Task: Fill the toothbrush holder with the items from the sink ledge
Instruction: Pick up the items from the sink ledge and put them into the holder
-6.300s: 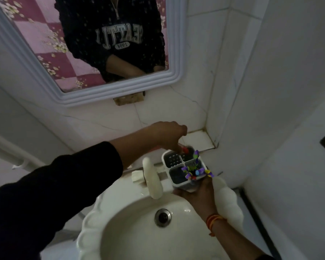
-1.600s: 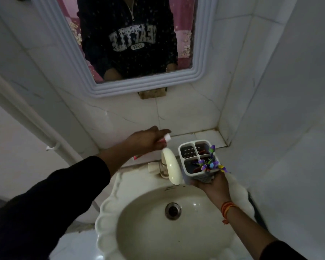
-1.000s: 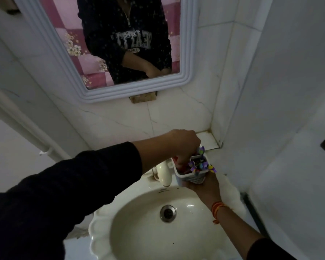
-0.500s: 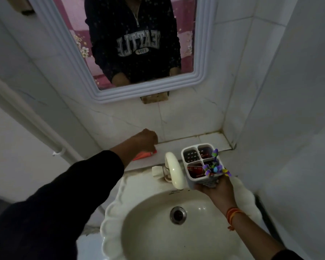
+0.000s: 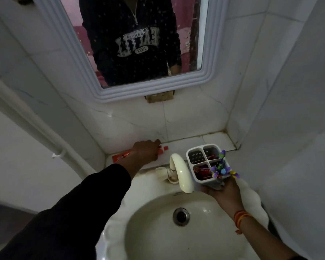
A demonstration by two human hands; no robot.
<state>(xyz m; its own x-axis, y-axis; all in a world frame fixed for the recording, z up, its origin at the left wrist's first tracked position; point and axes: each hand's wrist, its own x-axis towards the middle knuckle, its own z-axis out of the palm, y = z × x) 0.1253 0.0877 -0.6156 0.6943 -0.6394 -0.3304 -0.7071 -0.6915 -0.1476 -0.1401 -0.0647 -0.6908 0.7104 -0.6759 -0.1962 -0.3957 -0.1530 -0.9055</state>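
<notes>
My right hand [image 5: 222,193] holds a white four-compartment toothbrush holder [image 5: 196,156] from below, over the right side of the basin. Red tubes lie in its near-left and far-right compartments, and a purple toothbrush [image 5: 221,162] stands in the near-right one. The far-left compartment shows only its slotted bottom. My left hand [image 5: 145,150] reaches to the tiled sink ledge [image 5: 210,140] and closes over a red toothpaste tube [image 5: 121,156] lying flat there; the tube's white cap sticks out to the right of my fingers.
A cream tap [image 5: 180,172] curves over the basin [image 5: 154,222] between my two hands. A white-framed mirror [image 5: 139,91] hangs above the ledge. Tiled walls close in on the right, and a white pipe [image 5: 26,117] runs down the left wall.
My left hand dropped a tube into the holder about a second ago, then moved back left to the ledge and now grips another red tube. The holder stays in my right hand.
</notes>
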